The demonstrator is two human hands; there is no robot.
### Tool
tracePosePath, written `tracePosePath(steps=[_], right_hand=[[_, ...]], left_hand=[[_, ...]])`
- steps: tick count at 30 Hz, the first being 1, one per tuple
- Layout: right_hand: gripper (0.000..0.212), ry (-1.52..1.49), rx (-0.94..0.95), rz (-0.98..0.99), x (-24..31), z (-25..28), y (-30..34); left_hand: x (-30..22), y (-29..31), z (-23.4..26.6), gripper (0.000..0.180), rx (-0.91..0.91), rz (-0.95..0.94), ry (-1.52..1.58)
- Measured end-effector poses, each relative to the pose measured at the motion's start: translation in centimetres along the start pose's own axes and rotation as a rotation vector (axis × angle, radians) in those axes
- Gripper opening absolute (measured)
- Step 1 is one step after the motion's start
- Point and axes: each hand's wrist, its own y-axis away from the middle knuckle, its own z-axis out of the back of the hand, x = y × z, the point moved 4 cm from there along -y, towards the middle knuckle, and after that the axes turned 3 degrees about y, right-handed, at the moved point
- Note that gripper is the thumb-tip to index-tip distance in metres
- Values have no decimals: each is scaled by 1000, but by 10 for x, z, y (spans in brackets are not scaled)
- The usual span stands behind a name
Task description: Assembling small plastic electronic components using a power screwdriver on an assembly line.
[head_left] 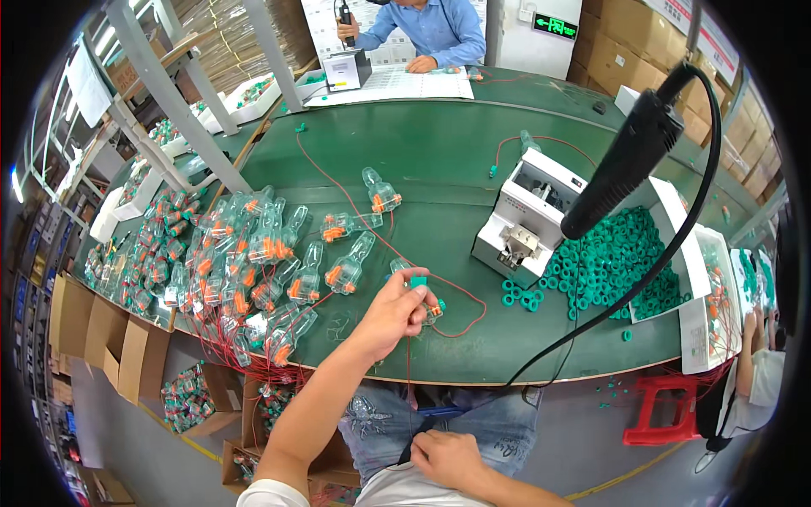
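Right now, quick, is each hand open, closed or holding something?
Left hand: closed, holding a small green piece.
Right hand: loosely curled; can't tell whether it holds anything.

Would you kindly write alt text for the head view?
The left hand holds a small green piece over a green table. Clear plastic parts lie left, a white machine and green rings right; the right hand is near the lap.

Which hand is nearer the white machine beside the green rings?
Left: the left hand is left of the white machine, apart from it, above the table; the right hand is farther, at the lap.
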Motion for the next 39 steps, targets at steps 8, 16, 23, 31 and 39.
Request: tracePosePath(steps=[8, 16, 23, 31, 39], right_hand=[[28, -242, -97, 8, -17, 58, -46], [31, -780, 27, -372, -53, 109, -90], [18, -474, -188, -184, -53, 114, -79], [18, -292, -261, 22, -47, 123, -78], [30, -697, 121, -235, -64, 110, -72]], left_hand=[[4, 31, -25, 52, 160, -145, -87], [1, 81, -72, 77, 48, -936, -1477], [11, 85, -66, 39, 24, -358, -716], [28, 77, -45, 21, 35, -115, -461], [27, 85, -51, 15, 14, -267, -584]])
